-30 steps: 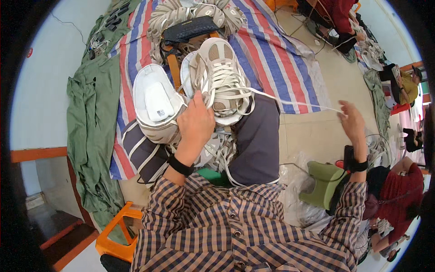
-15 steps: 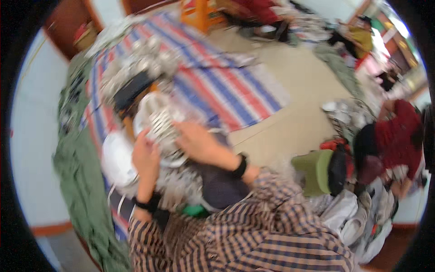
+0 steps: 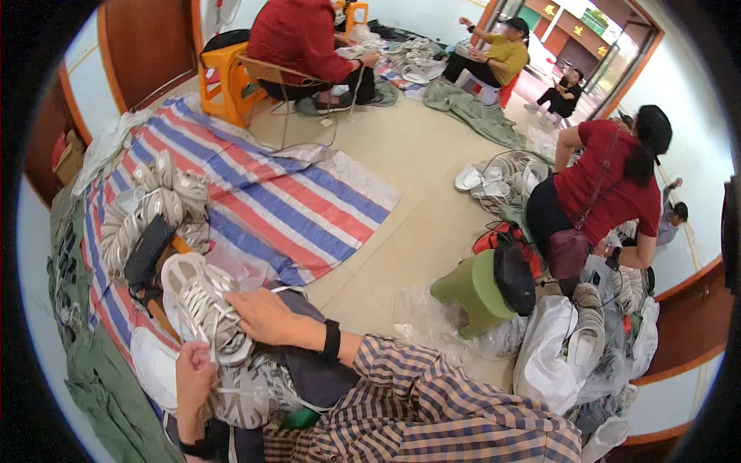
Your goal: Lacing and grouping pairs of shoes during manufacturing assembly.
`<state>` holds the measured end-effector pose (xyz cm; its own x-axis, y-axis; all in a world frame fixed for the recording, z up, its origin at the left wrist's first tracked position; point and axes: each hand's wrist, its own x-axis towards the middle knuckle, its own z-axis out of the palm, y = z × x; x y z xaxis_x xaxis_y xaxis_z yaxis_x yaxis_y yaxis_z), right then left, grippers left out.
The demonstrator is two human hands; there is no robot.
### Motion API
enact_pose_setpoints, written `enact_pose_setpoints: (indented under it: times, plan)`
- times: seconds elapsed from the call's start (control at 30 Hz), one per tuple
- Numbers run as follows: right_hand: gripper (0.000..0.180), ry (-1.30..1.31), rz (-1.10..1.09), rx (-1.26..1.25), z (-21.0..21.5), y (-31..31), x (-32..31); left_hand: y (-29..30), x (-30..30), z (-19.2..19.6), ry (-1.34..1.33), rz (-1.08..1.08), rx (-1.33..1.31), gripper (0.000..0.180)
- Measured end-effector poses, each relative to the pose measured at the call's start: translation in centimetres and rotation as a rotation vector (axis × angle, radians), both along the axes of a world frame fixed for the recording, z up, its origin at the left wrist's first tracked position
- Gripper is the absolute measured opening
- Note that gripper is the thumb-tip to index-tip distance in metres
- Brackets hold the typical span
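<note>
A pale grey and white lace-up sneaker (image 3: 202, 297) rests in front of me, tilted, its light laces running across the front. My right hand (image 3: 270, 316) is closed on its right side, thumb and fingers over the laces. Just below its lower left edge, my left hand (image 3: 194, 374) pinches what looks like a shoelace; the fingertips partly cover it. Another grey sneaker (image 3: 243, 397) lies under the hands, close to my lap. A white rounded piece (image 3: 153, 366) sits left of the left hand.
Several sneakers (image 3: 162, 197) are heaped on a striped sheet (image 3: 297, 208), beside a black case (image 3: 149, 251). To the right stand a green stool (image 3: 471, 289) and a white bag (image 3: 544, 347). People in red (image 3: 610, 170) and yellow (image 3: 505, 58) sit nearby; another person (image 3: 297, 46) sits far left.
The view has swung up and to the right, so the hands and sneaker appear lower and farther left. Both hands stay at the sneaker, the left one now below its edge.
</note>
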<state>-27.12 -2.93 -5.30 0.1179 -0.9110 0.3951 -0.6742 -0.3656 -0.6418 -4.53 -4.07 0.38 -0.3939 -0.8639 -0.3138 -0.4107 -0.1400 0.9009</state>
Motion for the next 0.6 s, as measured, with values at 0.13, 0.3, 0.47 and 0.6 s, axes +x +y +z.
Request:
enact_pose_setpoints:
  times: [0.13,0.3,0.47,0.6]
  plan:
    - [0.041,0.024,-0.044,0.140,1.5,0.2,0.2,0.7,-1.1,-1.1,-0.425,-0.096,-0.463,0.011]
    - [0.037,0.075,-0.073,0.042,1.4,0.1,-1.7,2.0,-4.1,0.5,-0.261,-0.204,-0.911,0.014]
    - [0.038,0.096,-0.060,-0.034,1.2,0.1,-0.1,3.3,-1.9,0.1,-0.200,-0.078,-0.834,0.013]
    - [0.038,0.122,-0.068,-0.058,1.4,0.1,0.0,5.0,-1.6,-0.1,-0.337,-0.106,-0.872,0.010]
